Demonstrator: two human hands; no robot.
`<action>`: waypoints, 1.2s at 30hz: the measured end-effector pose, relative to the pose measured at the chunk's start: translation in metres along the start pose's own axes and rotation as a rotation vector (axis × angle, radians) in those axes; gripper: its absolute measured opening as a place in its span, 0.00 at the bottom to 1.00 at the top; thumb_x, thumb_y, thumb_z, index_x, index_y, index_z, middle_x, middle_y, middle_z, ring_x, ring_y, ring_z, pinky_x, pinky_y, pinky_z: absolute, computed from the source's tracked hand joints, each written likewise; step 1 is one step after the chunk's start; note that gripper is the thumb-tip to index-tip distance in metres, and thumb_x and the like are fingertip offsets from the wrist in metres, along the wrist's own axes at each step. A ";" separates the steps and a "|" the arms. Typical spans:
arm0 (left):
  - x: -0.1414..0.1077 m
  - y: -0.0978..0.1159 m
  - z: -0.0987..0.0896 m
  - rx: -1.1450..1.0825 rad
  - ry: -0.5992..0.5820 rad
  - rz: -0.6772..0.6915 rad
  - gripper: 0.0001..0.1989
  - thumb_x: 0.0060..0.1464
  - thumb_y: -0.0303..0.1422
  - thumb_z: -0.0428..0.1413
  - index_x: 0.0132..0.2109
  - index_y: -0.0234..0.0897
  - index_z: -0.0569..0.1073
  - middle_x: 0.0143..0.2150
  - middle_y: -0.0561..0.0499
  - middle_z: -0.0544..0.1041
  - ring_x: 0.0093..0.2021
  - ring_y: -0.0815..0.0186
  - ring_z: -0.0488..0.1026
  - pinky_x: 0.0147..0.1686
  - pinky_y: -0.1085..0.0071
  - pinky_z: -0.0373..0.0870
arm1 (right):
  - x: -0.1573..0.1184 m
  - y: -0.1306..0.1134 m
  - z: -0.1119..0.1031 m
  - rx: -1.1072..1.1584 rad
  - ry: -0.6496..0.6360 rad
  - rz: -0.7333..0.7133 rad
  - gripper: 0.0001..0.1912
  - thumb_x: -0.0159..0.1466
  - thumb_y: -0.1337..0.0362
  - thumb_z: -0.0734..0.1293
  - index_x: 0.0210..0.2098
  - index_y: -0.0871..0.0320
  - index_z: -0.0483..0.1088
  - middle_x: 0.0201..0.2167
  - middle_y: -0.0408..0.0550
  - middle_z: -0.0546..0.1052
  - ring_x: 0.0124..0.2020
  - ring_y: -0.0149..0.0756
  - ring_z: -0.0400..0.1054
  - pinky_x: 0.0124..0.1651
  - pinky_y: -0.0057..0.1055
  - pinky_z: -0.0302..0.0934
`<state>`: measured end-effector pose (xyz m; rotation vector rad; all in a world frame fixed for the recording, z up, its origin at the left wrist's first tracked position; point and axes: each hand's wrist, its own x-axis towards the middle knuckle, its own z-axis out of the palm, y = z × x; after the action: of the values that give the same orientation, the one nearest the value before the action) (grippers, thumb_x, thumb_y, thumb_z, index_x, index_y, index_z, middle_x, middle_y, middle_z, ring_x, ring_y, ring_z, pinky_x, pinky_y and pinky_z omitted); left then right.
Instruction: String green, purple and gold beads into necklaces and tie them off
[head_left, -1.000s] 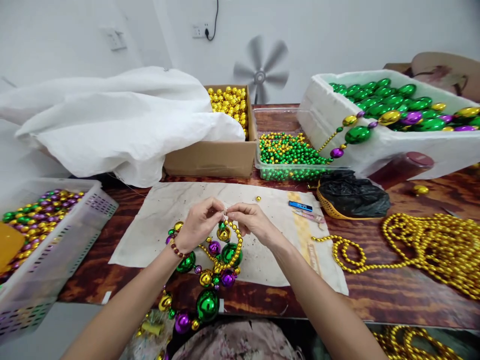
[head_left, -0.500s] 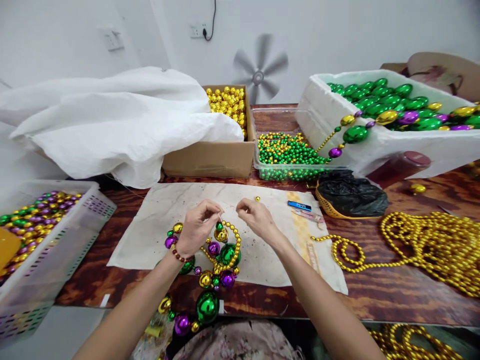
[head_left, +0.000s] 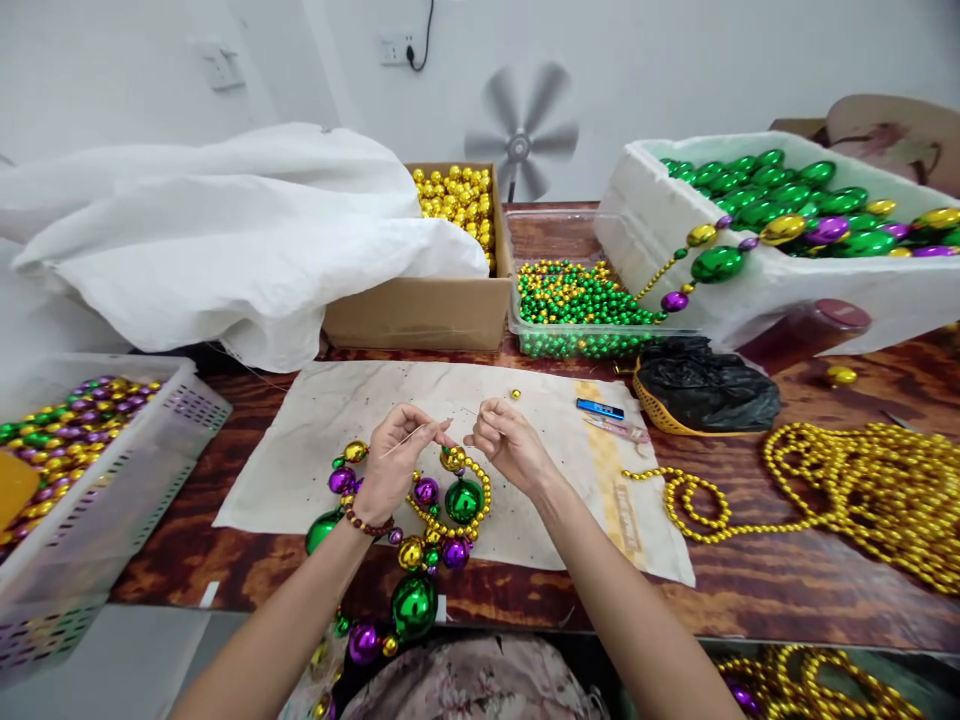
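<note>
My left hand (head_left: 396,465), with a beaded bracelet on its wrist, is closed in a pinch on a thin white thread. Below its fingertips hangs a bead necklace (head_left: 464,500) of gold, green and purple balls, which loops over the cloth and drops past the table's front edge. Just to the right, my right hand (head_left: 516,448) has its fingers curled and pinched; a fine thread-like line shows at their tips. A small gap separates the two hands. A single gold bead (head_left: 516,393) lies on the white cloth (head_left: 292,450) beyond them.
At right are a blue cutter (head_left: 600,408), a black bag in a basket (head_left: 705,390) and gold bead strings (head_left: 870,490). Behind stand a cardboard box (head_left: 420,313), a clear bead tray (head_left: 585,340) and a foam box (head_left: 840,300). A white crate (head_left: 150,470) is at left.
My right hand has turned, its fingers curling more toward me. The left hand has shifted slightly, and the necklace loop beneath it has moved a little to the right.
</note>
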<state>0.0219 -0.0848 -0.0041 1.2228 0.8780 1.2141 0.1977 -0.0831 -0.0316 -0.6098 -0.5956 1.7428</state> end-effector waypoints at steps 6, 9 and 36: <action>0.002 0.012 0.000 0.267 0.035 -0.051 0.11 0.53 0.37 0.62 0.31 0.36 0.69 0.24 0.54 0.76 0.27 0.69 0.73 0.35 0.70 0.70 | -0.004 0.001 0.001 -0.166 -0.025 -0.001 0.15 0.56 0.59 0.74 0.32 0.55 0.64 0.15 0.29 0.56 0.17 0.23 0.49 0.40 0.31 0.61; 0.006 0.014 -0.006 0.288 -0.034 -0.129 0.11 0.52 0.38 0.62 0.31 0.36 0.69 0.24 0.53 0.76 0.27 0.69 0.73 0.31 0.72 0.67 | -0.005 -0.001 0.003 -0.196 -0.020 -0.004 0.16 0.56 0.57 0.74 0.33 0.55 0.63 0.15 0.29 0.56 0.17 0.24 0.51 0.40 0.32 0.61; 0.027 0.015 -0.026 -0.048 -0.251 -0.410 0.15 0.46 0.38 0.69 0.31 0.35 0.71 0.24 0.53 0.75 0.25 0.69 0.73 0.32 0.71 0.71 | 0.015 -0.016 0.016 -1.224 -0.334 -0.269 0.08 0.67 0.68 0.64 0.37 0.57 0.76 0.35 0.46 0.80 0.38 0.36 0.74 0.43 0.31 0.62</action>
<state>-0.0010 -0.0548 0.0093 1.0642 0.8540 0.7324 0.1950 -0.0661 -0.0100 -0.9862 -1.9235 1.0742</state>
